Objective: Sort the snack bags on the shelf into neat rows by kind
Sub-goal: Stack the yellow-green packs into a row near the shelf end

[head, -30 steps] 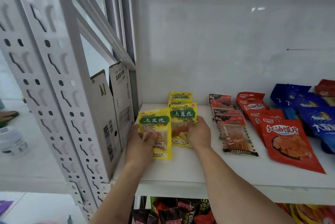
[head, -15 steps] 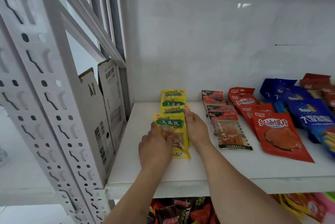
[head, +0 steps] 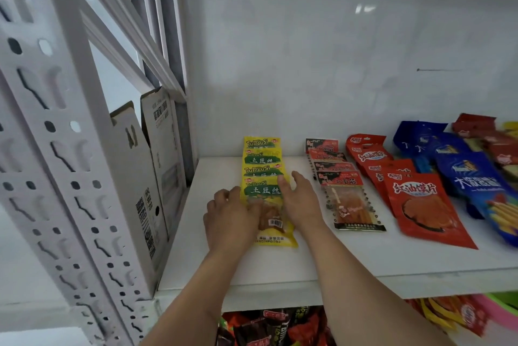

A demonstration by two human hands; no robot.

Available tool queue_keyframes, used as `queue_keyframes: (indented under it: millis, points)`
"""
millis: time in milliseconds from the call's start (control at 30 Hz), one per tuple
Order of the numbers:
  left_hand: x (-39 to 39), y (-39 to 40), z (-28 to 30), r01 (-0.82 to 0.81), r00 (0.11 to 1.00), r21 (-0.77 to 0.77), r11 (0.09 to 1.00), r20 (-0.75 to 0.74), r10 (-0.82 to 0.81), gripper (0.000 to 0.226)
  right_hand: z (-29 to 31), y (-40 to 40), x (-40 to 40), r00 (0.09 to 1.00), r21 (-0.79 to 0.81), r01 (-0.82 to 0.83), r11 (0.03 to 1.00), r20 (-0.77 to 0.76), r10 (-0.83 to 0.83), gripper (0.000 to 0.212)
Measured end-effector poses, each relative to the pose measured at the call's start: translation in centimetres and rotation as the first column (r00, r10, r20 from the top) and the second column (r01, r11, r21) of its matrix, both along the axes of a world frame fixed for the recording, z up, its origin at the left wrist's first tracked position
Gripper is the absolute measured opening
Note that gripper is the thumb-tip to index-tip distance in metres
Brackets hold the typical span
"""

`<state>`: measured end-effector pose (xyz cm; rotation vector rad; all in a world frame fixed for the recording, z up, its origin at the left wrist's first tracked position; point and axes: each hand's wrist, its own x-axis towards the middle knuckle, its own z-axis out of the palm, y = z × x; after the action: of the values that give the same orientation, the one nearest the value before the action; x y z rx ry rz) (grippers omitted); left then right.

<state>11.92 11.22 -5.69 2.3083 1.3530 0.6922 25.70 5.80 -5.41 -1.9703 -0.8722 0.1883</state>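
Head view: on the white shelf, the left hand and right hand, fingers fairly straight, press either side of the nearest yellow snack bag, front of an overlapping yellow row running far. Right of it lie rows of small red-black bags, red bags and blue bags.

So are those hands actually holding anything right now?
Nothing is lifted. The left hand rests on the front yellow snack bag, lying on the shelf; the right hand touches its right edge.
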Motion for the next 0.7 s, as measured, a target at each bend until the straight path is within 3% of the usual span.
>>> queue_keyframes:
  millis: [133,300,500,700]
  points:
    - [0.7,2.5,0.2,0.023,0.999,-0.062,0.998,-0.047,-0.026,0.069,-0.4,0.9,0.7,0.997,-0.179,0.013,0.984,0.075,0.001,0.055]
    - [1.5,3.0,-0.1,0.027,0.998,-0.046,0.999,-0.056,-0.03,0.059,-0.9,1.8,0.8,0.985,-0.294,0.046,0.955,0.175,0.007,0.048]
    - [2.3,3.8,0.1,0.029,0.999,-0.116,0.993,-0.015,-0.031,0.058,-0.1,1.9,1.4,0.993,-0.272,0.031,0.962,0.121,0.002,0.049]
    - [4.6,6.0,0.7,0.045,0.994,-0.251,0.967,0.111,-0.017,0.076,0.9,3.3,2.9,1.0,-0.23,-0.031,0.973,-0.01,0.029,0.066]
